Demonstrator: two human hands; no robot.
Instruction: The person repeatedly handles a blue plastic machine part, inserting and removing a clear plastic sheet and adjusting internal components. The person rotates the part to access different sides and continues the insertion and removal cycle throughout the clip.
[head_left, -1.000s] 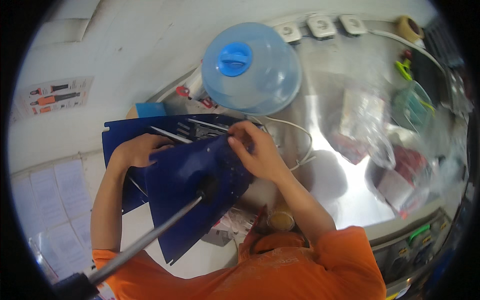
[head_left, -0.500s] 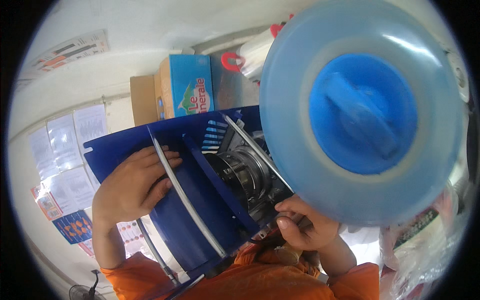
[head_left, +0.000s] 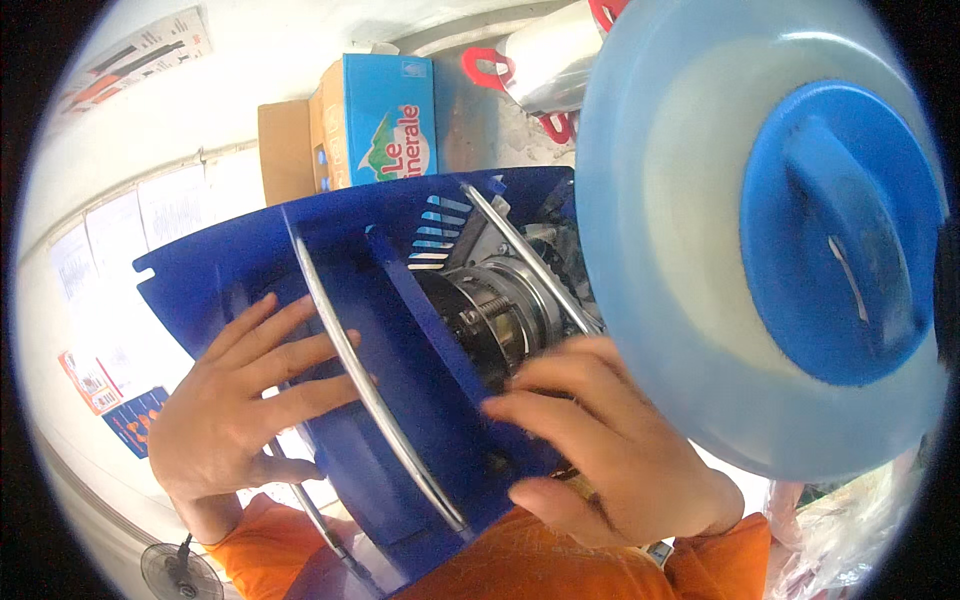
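Observation:
A blue metal housing lies tilted in front of me, with curved silver rods running across it. Inside its right part sits a round black-and-silver motor-like unit. My left hand is spread over the housing's left side, the fingertips reaching to the nearest rod; whether they press on the panel is hard to tell. Over the lower right edge of the housing, beside the unit, is my right hand, slightly blurred. Its fingers are apart, and no held object shows in either hand.
A large translucent blue tub with a blue handled lid looms at the right, close to my right hand. Behind the housing stand a blue-and-brown carton and a silver pot with red handles. A fan is at lower left.
My left hand has spread its fingers and shifted a little left and down. My right hand has come up and left over the housing with its fingers unfolded. The view has shifted.

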